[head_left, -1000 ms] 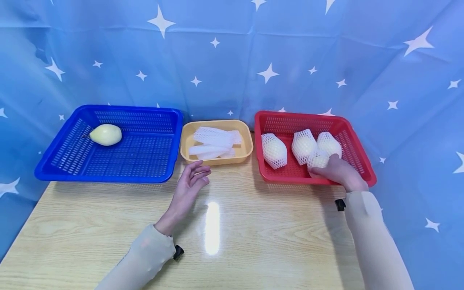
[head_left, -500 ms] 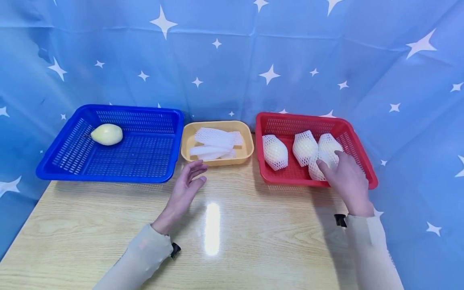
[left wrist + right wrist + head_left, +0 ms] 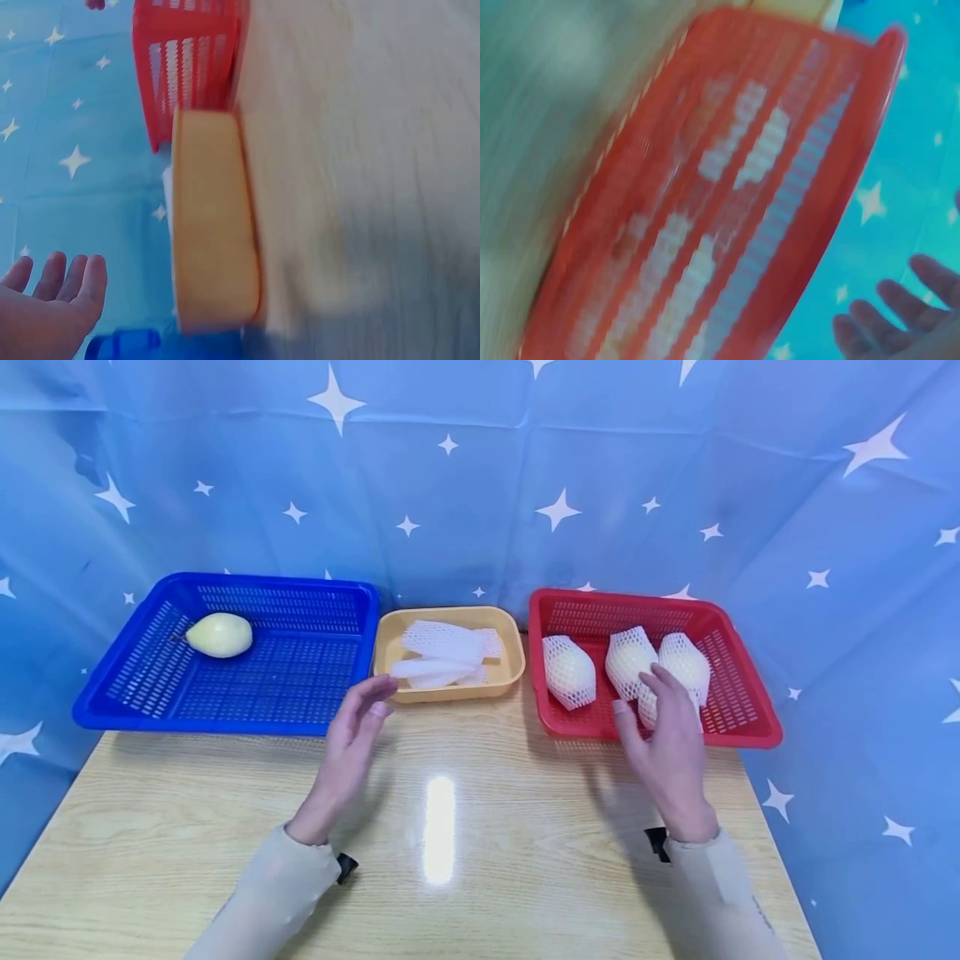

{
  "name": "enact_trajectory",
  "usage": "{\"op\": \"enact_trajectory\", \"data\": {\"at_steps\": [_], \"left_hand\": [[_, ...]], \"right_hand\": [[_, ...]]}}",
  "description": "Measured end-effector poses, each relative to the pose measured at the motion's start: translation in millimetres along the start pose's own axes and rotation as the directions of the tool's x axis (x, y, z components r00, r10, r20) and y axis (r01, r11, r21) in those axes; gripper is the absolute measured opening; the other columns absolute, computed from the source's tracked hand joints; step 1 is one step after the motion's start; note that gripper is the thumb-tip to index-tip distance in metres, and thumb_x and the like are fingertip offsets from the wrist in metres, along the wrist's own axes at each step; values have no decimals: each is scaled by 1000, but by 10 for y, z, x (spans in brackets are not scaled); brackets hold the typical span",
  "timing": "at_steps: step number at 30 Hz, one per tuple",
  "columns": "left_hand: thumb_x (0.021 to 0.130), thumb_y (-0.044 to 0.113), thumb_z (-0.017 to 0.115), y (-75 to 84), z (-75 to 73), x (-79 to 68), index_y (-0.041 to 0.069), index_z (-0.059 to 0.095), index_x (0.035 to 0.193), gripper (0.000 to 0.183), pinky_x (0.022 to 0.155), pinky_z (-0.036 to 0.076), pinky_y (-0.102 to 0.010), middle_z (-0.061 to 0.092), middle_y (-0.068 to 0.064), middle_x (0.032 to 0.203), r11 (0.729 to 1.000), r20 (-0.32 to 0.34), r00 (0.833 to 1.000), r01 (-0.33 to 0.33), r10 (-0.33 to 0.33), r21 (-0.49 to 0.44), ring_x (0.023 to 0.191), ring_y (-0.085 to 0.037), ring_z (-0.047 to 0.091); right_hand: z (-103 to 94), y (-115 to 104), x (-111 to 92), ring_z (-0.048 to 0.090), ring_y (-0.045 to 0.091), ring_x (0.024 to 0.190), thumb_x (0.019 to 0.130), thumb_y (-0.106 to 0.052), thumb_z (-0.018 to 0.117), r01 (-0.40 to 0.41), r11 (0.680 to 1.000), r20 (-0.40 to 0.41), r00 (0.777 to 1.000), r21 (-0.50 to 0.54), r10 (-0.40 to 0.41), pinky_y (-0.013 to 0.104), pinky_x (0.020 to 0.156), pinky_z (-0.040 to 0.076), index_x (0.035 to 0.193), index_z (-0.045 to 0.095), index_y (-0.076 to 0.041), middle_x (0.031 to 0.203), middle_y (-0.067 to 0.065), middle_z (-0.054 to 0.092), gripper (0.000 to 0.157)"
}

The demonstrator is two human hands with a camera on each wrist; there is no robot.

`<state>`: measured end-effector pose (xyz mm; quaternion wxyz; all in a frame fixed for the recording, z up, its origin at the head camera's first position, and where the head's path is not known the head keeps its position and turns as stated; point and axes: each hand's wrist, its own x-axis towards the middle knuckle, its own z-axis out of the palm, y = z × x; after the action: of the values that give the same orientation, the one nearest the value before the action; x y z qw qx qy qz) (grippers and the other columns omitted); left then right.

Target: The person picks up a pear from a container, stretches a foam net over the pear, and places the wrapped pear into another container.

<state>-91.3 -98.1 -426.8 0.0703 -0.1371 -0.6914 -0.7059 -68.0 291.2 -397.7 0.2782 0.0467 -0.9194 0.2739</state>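
Observation:
My left hand (image 3: 347, 752) is held over the table in front of the gap between the blue basket (image 3: 277, 685) and the yellow tray (image 3: 450, 695). Its fingers are relaxed and hold nothing. White foam net sleeves (image 3: 442, 652) lie flat in the tray. My right hand (image 3: 667, 752) is over the front rim of the red basket (image 3: 731, 672), fingers apart, nothing held. In that basket sit several pears in foam nets, one at the left (image 3: 570, 672) and others grouped to the right; the nearest is partly hidden by my right hand. One bare pear (image 3: 220, 635) lies in the blue basket.
All the containers stand in a row along the back of the wooden table (image 3: 510, 827). Behind them hangs a blue star-patterned curtain (image 3: 480, 485). In the right wrist view, the red basket's slotted side (image 3: 727, 180) fills the middle, blurred.
My right hand has let go of the netted pear in the red basket, then drawn back and moved left. My left hand has shifted slightly left.

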Motion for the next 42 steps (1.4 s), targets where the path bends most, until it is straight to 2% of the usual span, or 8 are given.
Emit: {"op": "enact_trajectory", "data": {"at_steps": [6,11,14,17,26,30,33,42], "left_hand": [[111,11,42,84,-252,4,-2,52,145,37,115,39,-26,57,-16,146,986,-63,996,-57,68,159,138,-22,50],[109,18,48,132,-476,24,4,57,145,40,118,36,-44,57,-13,147,908,-94,984,-99,150,407,141,-27,47],[108,25,51,141,-587,48,5,56,147,44,115,33,-61,53,-15,152,856,-97,984,-81,150,511,144,-35,43],[108,28,51,132,-679,61,5,53,149,47,113,32,-67,49,-17,155,835,-91,989,-51,119,547,145,-40,40],[109,30,51,117,-925,-27,6,50,152,49,111,33,-68,46,-15,157,837,-148,988,50,37,544,146,-40,38],[109,30,50,114,-972,-83,9,49,153,49,95,49,-45,45,-12,158,828,-176,984,94,6,553,140,-38,45],[109,29,50,101,-987,-104,10,49,153,48,77,45,-24,46,-10,158,827,-191,981,105,3,553,132,-33,50],[109,28,52,101,-999,-121,6,51,151,48,78,43,-18,48,-12,156,836,-216,976,107,14,538,137,-37,48]], "right_hand": [[272,-331,-118,52,38,135,93,-19,68,179,976,-30,984,120,-177,58,107,43,136,60,4,148,19,55,50],[500,-587,-151,51,36,137,97,-26,63,245,953,28,967,178,-254,55,110,42,136,60,5,147,20,56,51],[631,-722,-157,50,35,138,99,-32,60,264,945,91,954,191,-285,54,112,41,137,59,6,147,20,55,53],[772,-860,-169,50,34,139,103,-41,54,272,943,164,938,191,-304,54,112,42,139,57,4,149,17,55,57],[1254,-1383,-122,45,33,144,105,-40,55,405,889,339,823,214,-456,51,117,39,147,50,3,153,18,52,61],[1427,-1601,-105,42,31,146,104,-39,59,415,884,432,771,215,-468,47,119,36,151,47,1,156,16,48,63],[1544,-1735,-80,37,31,150,104,-39,60,439,874,475,736,209,-483,46,121,34,153,43,2,160,17,43,66],[1811,-2027,-14,13,28,158,105,-48,52,548,832,586,647,87,-488,50,125,24,163,25,-3,172,13,15,78]]}}
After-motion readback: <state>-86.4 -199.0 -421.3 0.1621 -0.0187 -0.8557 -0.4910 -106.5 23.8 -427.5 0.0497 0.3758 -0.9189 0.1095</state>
